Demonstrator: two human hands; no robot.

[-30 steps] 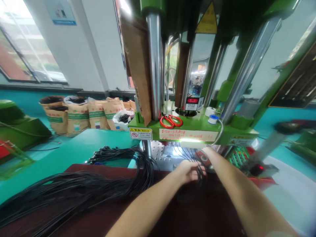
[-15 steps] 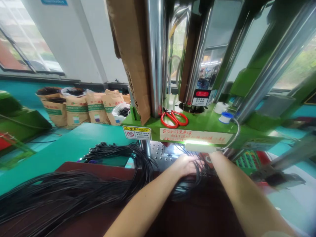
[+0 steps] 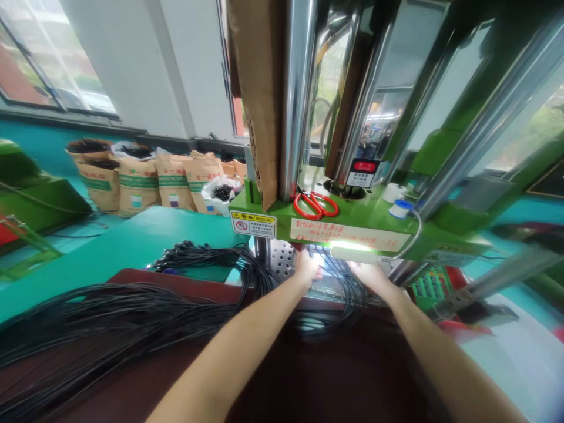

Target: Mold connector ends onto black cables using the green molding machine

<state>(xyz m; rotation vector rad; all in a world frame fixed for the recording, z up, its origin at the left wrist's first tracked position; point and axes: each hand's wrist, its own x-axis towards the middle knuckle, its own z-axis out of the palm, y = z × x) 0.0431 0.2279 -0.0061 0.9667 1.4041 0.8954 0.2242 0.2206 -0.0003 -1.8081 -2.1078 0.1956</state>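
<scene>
Both my hands reach in under the green press head (image 3: 282, 218). My left hand (image 3: 307, 270) is at the left side of the lit metal mould area, its fingers curled; whatever they hold, if anything, is hidden. On the other side my right hand (image 3: 369, 276) is partly behind the white lamp (image 3: 355, 254), and its fingers are blurred. Between the hands a bunch of thin black cables (image 3: 348, 288) hangs from the bright area over the front edge. A perforated metal plate (image 3: 281, 258) shows left of my left hand.
Red-handled scissors (image 3: 315, 205) and a blue-rimmed spool (image 3: 400, 208) lie on the press head. More black cables (image 3: 145, 317) spread across the dark red surface at left, their ends on the green table (image 3: 110, 247). Paper sacks (image 3: 138, 185) stand behind. A control panel (image 3: 434, 283) is at right.
My left hand has let go of the cables and moved left and forward. My right hand shows more from behind the lamp. The view has shifted slightly.
</scene>
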